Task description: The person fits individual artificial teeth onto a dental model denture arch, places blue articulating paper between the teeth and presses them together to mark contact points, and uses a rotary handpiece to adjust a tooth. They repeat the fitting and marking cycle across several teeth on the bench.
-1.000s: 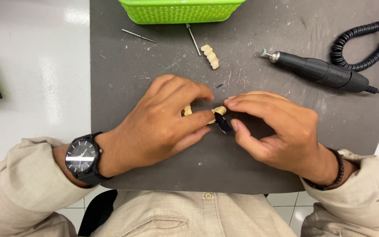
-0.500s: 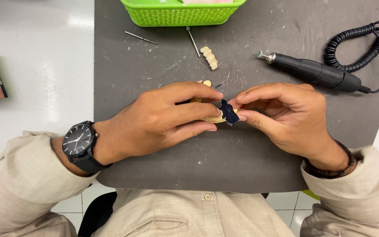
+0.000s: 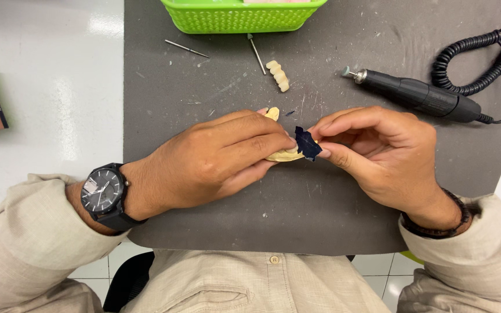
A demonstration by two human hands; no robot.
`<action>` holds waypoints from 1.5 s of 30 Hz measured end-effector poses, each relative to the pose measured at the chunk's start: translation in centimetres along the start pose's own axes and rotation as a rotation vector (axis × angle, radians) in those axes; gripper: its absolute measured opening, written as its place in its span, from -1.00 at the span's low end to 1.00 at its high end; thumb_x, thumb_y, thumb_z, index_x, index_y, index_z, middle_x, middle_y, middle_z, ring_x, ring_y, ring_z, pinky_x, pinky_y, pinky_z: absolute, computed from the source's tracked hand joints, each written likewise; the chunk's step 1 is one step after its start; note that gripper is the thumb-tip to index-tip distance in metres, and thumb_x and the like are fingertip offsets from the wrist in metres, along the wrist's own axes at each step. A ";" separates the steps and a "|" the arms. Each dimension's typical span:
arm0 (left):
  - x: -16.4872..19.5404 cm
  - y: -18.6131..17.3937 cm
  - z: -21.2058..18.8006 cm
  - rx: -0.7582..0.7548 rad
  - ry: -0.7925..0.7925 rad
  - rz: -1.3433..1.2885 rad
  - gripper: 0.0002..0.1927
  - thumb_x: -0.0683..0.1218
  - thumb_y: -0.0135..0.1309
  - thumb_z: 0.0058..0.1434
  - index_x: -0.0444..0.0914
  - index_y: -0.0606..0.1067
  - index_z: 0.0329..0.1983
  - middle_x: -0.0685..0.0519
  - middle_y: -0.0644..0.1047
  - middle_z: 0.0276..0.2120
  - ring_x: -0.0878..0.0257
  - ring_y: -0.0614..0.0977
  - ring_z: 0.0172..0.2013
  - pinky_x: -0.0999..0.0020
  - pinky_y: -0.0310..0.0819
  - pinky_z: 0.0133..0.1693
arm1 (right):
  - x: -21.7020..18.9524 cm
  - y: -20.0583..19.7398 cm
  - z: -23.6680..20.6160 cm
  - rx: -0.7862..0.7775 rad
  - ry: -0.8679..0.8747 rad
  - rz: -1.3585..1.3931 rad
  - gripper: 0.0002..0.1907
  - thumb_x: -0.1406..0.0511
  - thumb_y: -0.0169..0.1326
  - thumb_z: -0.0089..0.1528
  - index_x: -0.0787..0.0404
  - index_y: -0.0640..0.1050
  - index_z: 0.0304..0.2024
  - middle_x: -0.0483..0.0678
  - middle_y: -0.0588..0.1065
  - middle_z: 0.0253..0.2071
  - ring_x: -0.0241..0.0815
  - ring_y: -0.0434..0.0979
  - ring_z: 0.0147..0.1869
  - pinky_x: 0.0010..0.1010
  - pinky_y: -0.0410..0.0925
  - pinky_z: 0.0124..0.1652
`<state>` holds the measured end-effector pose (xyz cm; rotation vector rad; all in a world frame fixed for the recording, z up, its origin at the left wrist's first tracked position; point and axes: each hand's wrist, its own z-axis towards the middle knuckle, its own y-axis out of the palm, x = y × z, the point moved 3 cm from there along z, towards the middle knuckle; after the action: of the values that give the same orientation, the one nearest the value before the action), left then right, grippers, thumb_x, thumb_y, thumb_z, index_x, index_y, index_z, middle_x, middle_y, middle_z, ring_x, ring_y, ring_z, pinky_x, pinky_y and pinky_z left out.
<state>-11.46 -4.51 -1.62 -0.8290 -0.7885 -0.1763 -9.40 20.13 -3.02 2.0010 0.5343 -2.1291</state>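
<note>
The left hand (image 3: 215,159) is closed around a cream plaster dental cast (image 3: 282,154), holding it just above the middle of the dark mat (image 3: 204,93), a little toward its near edge. The right hand (image 3: 378,153) pinches a small dark blue slip of marking paper (image 3: 307,143) against the cast's teeth. To do this well, the cast wants a steady grip and the paper kept flat against the biting edges, not folded.

A loose row of cream teeth (image 3: 278,75) lies toward the far edge, with two thin metal burs (image 3: 187,48) beside it. The black handpiece (image 3: 416,95) and its coiled cord (image 3: 482,64) crowd the right side. Open room lies along the mat's near edge and its left half; a green basket (image 3: 242,17) closes off the far edge.
</note>
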 end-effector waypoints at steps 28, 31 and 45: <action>0.5 1.2 -0.4 -0.066 0.090 0.270 -0.82 -0.22 0.11 0.32 -0.32 0.56 -0.03 0.06 0.48 -0.20 0.20 0.57 -0.13 0.06 0.35 0.27 | -3.2 3.4 0.5 0.023 -0.337 -0.698 -0.81 0.50 0.35 0.11 0.33 0.58 -0.28 0.05 0.58 -0.12 -0.06 0.64 -0.10 -0.35 0.49 -0.12; 0.5 1.3 -0.3 -0.053 0.072 0.234 -0.81 -0.18 0.19 0.30 -0.32 0.55 -0.04 0.03 0.50 -0.18 0.18 0.57 -0.13 0.05 0.37 0.25 | -3.2 3.4 0.5 0.017 -0.335 -0.685 -0.81 0.51 0.34 0.11 0.33 0.58 -0.28 0.04 0.58 -0.14 -0.06 0.64 -0.10 -0.35 0.49 -0.13; 0.7 1.5 0.0 0.020 0.003 0.120 -0.78 -0.22 0.30 0.24 -0.41 0.55 -0.12 -0.06 0.51 -0.16 0.06 0.57 -0.10 0.00 0.42 0.28 | -3.0 3.1 0.6 -0.129 -0.413 -0.689 -0.70 0.51 0.35 0.06 0.41 0.55 -0.19 0.16 0.58 -0.11 0.06 0.66 -0.03 -0.27 0.53 -0.06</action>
<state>-10.26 -3.39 -2.06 -0.8545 -0.7345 -0.0625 -8.56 16.66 -0.45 1.3531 1.3839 -2.6813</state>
